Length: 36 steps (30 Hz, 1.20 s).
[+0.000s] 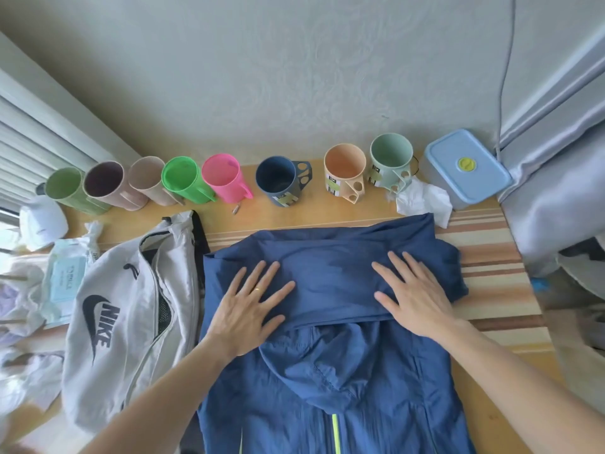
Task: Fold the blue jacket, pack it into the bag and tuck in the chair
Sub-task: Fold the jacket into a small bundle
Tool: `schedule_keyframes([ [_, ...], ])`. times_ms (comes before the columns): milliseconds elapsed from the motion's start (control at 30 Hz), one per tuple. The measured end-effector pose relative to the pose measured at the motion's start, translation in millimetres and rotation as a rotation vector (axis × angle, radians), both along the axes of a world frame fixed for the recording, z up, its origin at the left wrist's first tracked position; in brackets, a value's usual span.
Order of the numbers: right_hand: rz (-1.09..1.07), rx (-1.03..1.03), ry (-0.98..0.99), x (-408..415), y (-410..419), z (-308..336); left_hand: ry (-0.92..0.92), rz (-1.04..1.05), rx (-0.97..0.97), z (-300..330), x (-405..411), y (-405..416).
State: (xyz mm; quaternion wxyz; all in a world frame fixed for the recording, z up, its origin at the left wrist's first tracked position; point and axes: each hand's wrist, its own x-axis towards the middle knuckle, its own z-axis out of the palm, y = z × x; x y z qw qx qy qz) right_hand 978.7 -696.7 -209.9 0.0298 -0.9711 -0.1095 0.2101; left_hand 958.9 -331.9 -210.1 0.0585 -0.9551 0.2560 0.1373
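Note:
The blue jacket (330, 371) lies spread on the wooden table (491, 290), its far part folded back toward me over the hood, its yellow zipper near the bottom edge. My left hand (252, 306) and my right hand (415, 290) both press flat on the folded layer, fingers spread, holding nothing. A grey Nike bag (131, 316) lies to the left of the jacket, touching it, with its zipper open. No chair is in view.
Along the wall stands a row of several coloured mugs, from green (65, 188) to mint (391, 158). A blue lidded box (468, 168) and crumpled white paper (422, 201) sit at the back right. Packets and bags clutter the left edge. A curtain hangs at right.

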Motion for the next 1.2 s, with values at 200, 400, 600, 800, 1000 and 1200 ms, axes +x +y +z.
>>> schedule_keyframes([
  [200, -0.040, 0.119, -0.156, -31, 27, -3, -0.052, 0.155, -0.056, 2, -19, 14],
  [400, 0.000, 0.050, -0.043, -86, 45, -15, 0.007, 0.246, -0.073, -12, -57, -5],
  [600, 0.012, 0.197, -0.127, -157, 79, 2, -0.037, 0.114, -0.214, 0, -112, -45],
  [800, -0.056, 0.095, -0.048, -214, 70, -28, 0.052, 0.181, -0.118, -20, -170, -32],
  [1000, -0.211, 0.055, -0.165, -277, 16, -20, -0.011, 0.447, -0.111, -6, -258, -9],
  [1200, -0.204, 0.017, -0.203, -361, -34, -35, -0.062, 0.716, -0.144, -10, -344, -2],
])
